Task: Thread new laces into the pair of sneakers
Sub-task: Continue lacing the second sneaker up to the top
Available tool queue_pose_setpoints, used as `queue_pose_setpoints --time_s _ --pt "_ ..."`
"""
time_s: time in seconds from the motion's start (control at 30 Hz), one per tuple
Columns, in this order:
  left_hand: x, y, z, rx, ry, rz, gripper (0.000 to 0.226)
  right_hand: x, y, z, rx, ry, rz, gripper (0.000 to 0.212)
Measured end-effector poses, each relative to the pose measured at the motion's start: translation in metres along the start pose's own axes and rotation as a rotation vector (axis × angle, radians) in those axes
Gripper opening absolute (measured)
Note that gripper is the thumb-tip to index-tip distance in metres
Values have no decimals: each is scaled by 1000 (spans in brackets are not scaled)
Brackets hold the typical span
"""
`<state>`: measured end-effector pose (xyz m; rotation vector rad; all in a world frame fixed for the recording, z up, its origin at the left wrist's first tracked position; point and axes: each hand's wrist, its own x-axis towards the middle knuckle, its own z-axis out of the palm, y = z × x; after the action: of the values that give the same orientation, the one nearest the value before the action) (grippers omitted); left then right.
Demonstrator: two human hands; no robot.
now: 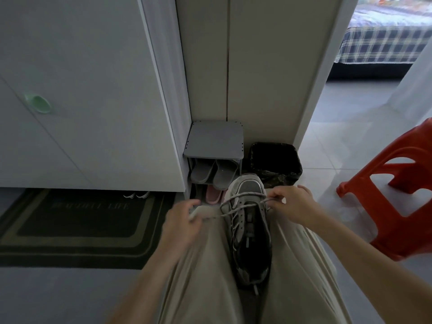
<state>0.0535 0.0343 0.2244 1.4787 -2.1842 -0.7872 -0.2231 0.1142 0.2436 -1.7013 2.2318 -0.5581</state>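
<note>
Your left hand (184,218) and right hand (289,202) each pinch a lace (243,195) end, only the sneaker (250,230) toe eyelets threaded so far.

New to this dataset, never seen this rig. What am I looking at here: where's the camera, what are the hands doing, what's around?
There is no robot: one wide-angle camera sits on a person's head, looking forward and down, so the view bends at the edges. The person is seated, and a grey sneaker lies between their legs, toe pointing away. The left hand pinches one end of a speckled lace; the right hand grips the other end, with the lace running across the eyelets near the toe. Beyond the shoe stand a small grey shoe rack with slippers, a black-lined bin, a doormat to the left and an orange stool to the right.
</note>
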Motion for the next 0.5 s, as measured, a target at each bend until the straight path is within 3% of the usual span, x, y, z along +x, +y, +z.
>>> queue_pose_setpoints --time_s 0.07,0.17,0.3,0.5 --pt "3 31 12 70 -83 175 32 0 -2 1 -1 -1 2 24" --pt "9 55 28 134 -106 262 22 0 -4 2 -6 3 1 24" --pt "21 53 28 143 -7 249 8 -1 -2 1 -7 9 2 15" --pt "16 19 13 162 46 202 15 1 5 -1 -68 -17 39 8"
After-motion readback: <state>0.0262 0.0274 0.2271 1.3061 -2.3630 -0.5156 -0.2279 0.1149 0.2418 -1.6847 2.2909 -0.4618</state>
